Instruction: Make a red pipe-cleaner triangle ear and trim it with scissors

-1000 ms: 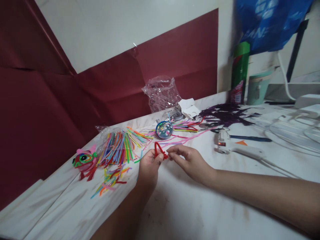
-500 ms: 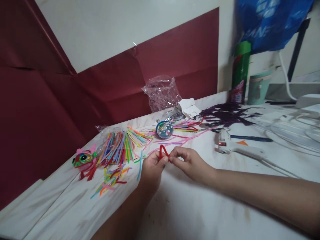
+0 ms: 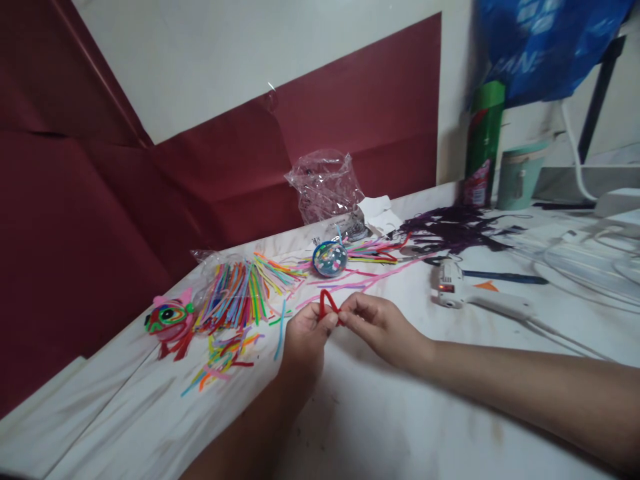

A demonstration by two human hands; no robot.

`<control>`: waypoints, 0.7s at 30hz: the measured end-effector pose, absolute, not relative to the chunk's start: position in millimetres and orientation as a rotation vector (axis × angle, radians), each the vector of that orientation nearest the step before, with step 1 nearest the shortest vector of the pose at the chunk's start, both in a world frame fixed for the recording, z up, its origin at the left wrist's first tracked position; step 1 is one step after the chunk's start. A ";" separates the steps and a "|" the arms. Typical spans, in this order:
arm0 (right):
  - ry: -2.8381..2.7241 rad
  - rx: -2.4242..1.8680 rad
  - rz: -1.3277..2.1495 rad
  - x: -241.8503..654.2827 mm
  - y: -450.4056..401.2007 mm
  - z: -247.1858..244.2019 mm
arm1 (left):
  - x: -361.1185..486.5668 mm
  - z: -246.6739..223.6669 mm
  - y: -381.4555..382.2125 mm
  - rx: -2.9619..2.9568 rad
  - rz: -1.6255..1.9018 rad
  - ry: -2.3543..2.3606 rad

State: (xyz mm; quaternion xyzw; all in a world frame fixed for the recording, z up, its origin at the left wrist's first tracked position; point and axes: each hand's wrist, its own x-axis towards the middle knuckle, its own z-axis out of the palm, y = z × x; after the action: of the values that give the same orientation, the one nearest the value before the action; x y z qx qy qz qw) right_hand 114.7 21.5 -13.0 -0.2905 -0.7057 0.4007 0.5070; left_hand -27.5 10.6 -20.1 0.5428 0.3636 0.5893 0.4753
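Note:
A red pipe cleaner (image 3: 325, 294), bent into a narrow loop, stands up between my two hands. My left hand (image 3: 307, 337) pinches one side of it between thumb and fingers. The thumb and forefinger of my right hand (image 3: 377, 327) close on its other end, nearly touching the left thumb. Both hands hover just above the white marbled table (image 3: 400, 413). Left of them lie short cut pipe cleaner pieces (image 3: 225, 360) and a fanned bundle of coloured pipe cleaners (image 3: 240, 293). Behind them sits a blue container of small bits (image 3: 330, 259).
A colourful pipe cleaner figure (image 3: 170, 320) stands at far left. To the right lie a glue gun (image 3: 450, 283) with its cord, dark purple strands (image 3: 450, 227) and clear glue sticks (image 3: 565, 273). A clear plastic bag (image 3: 325, 183), green can (image 3: 486, 133) and pale green cup (image 3: 520, 177) stand behind.
Hardly anything differs. Both hands keep their pinch on the red pipe cleaner, and the view has shifted very slightly.

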 end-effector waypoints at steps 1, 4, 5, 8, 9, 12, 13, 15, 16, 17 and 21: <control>-1.716 -0.710 0.923 114.7 20.3 -12.6 | -26.6 -20.5 9.7 1.311 1.431 0.867; -1.753 -0.736 0.826 115.0 19.1 -12.5 | -23.6 -18.7 7.4 1.270 1.418 0.826; -1.759 -0.731 0.824 115.1 19.7 -12.7 | -22.9 -17.4 7.1 1.261 1.423 0.826; -1.747 -0.683 0.922 115.9 23.8 -11.6 | -22.8 -13.1 7.8 1.239 1.453 0.859; -1.738 -0.663 0.980 116.3 25.5 -10.5 | -23.2 -11.8 8.4 1.235 1.456 0.872; -1.712 -0.624 1.155 117.5 30.3 -6.0 | -25.0 -9.5 10.2 1.236 1.393 0.918; -1.702 -0.620 1.207 117.9 31.7 -4.8 | -25.5 -9.4 10.8 1.240 1.360 0.941; -1.673 -0.632 1.277 118.5 34.3 -3.7 | -26.2 -10.0 11.9 1.249 1.318 0.994; -1.662 -0.646 1.292 118.8 35.5 -3.9 | -26.5 -10.6 12.3 1.256 1.309 1.018; -1.661 -0.656 1.301 119.0 36.5 -4.4 | -26.6 -11.2 12.7 1.265 1.302 1.035; -1.722 -0.661 1.261 119.9 39.1 -6.9 | -27.0 -12.7 13.5 1.283 1.300 1.040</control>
State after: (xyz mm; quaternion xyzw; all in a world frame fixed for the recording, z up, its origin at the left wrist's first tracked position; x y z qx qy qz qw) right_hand 119.9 39.1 -6.9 -0.2659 -0.6926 0.5074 0.4383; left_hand -27.0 13.5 -12.7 0.5299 0.4292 0.5368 0.4968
